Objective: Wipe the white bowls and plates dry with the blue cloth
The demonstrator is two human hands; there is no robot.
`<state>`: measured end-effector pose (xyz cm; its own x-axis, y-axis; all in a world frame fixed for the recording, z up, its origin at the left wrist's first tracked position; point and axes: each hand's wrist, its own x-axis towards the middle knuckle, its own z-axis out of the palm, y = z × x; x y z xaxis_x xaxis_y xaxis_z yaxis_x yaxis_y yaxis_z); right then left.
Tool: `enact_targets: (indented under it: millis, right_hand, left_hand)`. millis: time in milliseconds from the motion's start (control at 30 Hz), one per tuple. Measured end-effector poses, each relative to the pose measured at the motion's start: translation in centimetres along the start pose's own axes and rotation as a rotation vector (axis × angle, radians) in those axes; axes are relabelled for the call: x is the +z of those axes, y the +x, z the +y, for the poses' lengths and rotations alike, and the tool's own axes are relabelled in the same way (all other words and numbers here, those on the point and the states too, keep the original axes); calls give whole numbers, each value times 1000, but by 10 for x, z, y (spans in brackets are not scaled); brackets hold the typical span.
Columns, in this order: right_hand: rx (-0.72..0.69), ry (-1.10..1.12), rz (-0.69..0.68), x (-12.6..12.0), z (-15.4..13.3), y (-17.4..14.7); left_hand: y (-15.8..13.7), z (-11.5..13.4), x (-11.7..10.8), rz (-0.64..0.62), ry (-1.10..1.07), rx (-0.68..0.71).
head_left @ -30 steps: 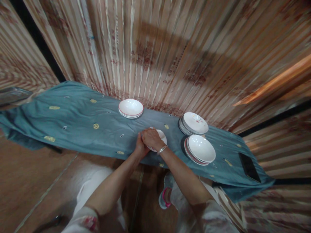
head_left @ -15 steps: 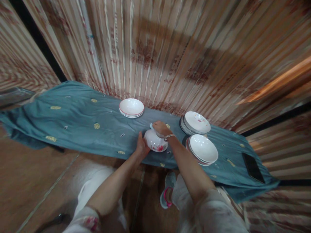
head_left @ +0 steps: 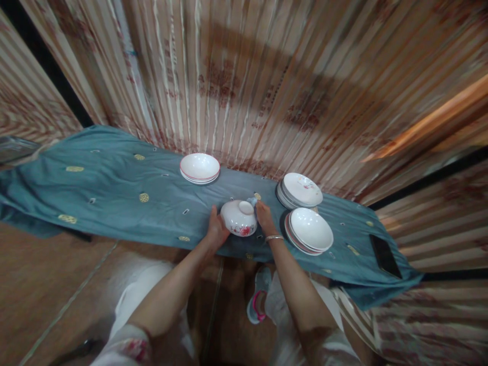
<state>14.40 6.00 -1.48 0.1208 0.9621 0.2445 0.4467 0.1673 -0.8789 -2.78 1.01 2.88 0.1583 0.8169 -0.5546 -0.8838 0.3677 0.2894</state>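
Between my hands is a white bowl (head_left: 235,221) with pink-red flowers on its outside, tilted so that its foot ring faces up. My left hand (head_left: 218,227) is closed on the bowl's left side, thumb up and the other fingers partly hidden beneath it. At the bowl's right side, my right hand (head_left: 264,215) has its fingers closed on a small pale blue cloth (head_left: 252,201), bunched by the foot ring. How much of the cloth lies inside my palm is hidden. A bracelet circles my right wrist.
A teal cloth (head_left: 114,188) covers the narrow table. Red-rimmed bowls (head_left: 200,168) are stacked at the back. To the right stand stacked flowered plates (head_left: 302,190) and more white bowls (head_left: 310,231). A black phone (head_left: 384,255) lies near the right end. A patterned curtain (head_left: 236,91) hangs behind.
My right hand has moved from the top of the bowl down to its right side, uncovering the foot ring. My left hand keeps its hold. The view has shifted slightly.
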Motion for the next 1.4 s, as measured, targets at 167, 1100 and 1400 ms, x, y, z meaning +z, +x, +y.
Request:
enact_targets:
  millis: [167, 1100, 1400]
  right_hand:
    - [100, 55, 116, 2, -1, -26]
    - [-296, -508, 95, 56, -30, -140]
    - [-466, -542, -61, 41, -53, -127]
  left_hand:
    - [-1, 0, 0, 11, 45, -3]
    - [8, -2, -11, -118, 53, 1]
    - [-1, 0, -5, -85, 61, -49]
